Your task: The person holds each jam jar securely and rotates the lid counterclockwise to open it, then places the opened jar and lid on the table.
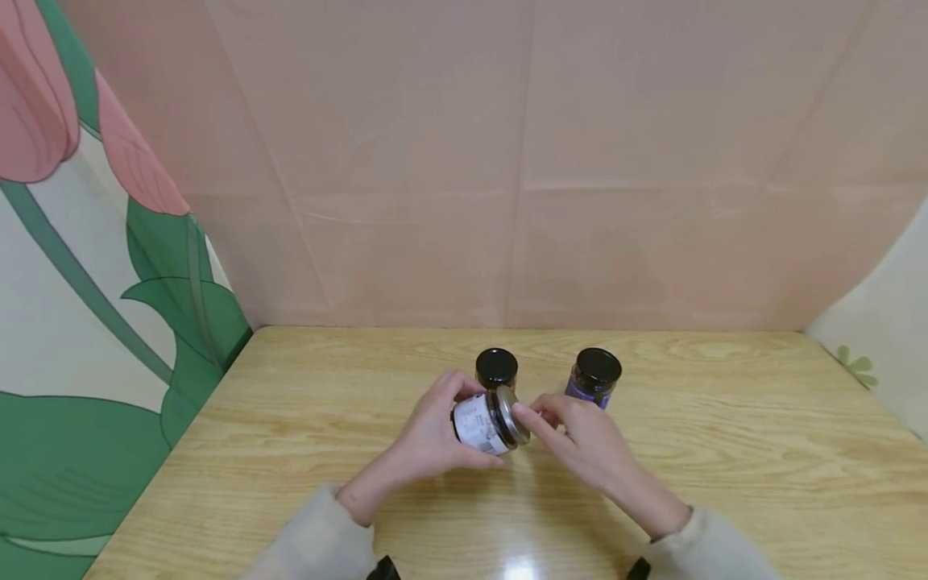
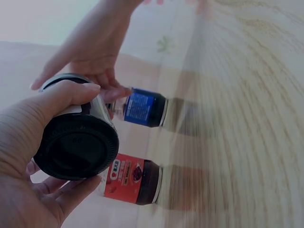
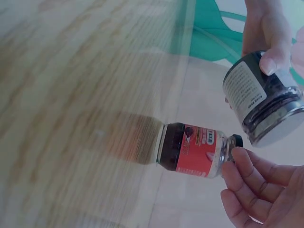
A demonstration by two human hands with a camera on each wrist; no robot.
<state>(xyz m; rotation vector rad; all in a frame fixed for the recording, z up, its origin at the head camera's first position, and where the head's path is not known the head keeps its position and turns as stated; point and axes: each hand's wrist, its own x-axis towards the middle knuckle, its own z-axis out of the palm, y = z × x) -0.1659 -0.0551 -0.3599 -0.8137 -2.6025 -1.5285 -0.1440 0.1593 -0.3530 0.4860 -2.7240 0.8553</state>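
My left hand (image 1: pixel 435 431) grips a dark glass jar (image 1: pixel 480 424) with a white label and a silvery lid (image 1: pixel 512 416). Tilted on its side above the table, the jar points its lid to the right. In the left wrist view its dark bottom (image 2: pixel 76 149) faces the camera, with the thumb (image 2: pixel 71 95) along its side. My right hand (image 1: pixel 580 439) is just beside the lid, its fingers loosely bent in the right wrist view and not wrapped around the lid. Behind the held jar stands a red-labelled jar (image 3: pixel 197 151) with a black lid.
To the right of it, a blue-labelled jar (image 1: pixel 594 377) stands upright behind my right hand. The wood-grain table (image 1: pixel 348 387) ends at a pink cloth (image 1: pixel 406 242) at the back, with flower-patterned cloth (image 1: pixel 167 322) on the left.
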